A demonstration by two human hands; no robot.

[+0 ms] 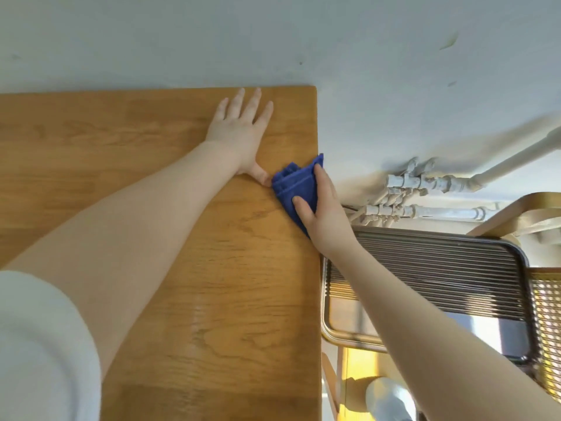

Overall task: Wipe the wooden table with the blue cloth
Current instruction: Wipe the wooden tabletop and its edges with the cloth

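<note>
The wooden table [127,165] fills the left and middle of the view, and its right edge runs down the centre. A folded blue cloth [293,185] lies at that right edge, partly hanging over it. My right hand [321,211] grips the cloth from the right, thumb on top and fingers around its outer side. My left hand [239,129] lies flat on the table near the far right corner, fingers spread, thumb tip beside the cloth.
A pale wall [273,41] stands right behind the table's far edge. To the right of the table are white pipes [425,189], a metal-framed chair with a slatted back [440,268] and a wicker-backed chair [546,314]. My foot [388,399] shows at the bottom.
</note>
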